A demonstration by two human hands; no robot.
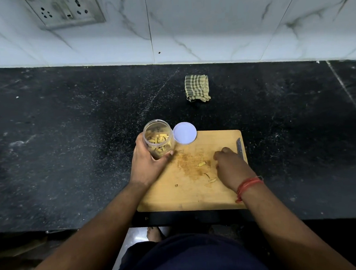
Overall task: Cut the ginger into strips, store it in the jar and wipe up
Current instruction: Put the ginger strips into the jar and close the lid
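A clear plastic jar (159, 141) with several ginger strips inside stands tilted at the back left corner of the wooden cutting board (190, 197); my left hand (148, 165) grips it from the left. My right hand (231, 167) rests on the board's right part with fingers curled down; what lies under them is hidden. Loose ginger strips lie on the board, one (201, 164) just left of that hand and another (212, 180) nearer to me. The jar's white lid (184, 133) lies flat right of the jar. A knife (240, 149) lies along the board's right edge.
A folded checked cloth (197, 88) lies on the black stone counter (68, 142) behind the board. A white marble wall with a socket plate (67, 10) stands at the back. The board's front edge is at the counter edge, and a bare foot shows below.
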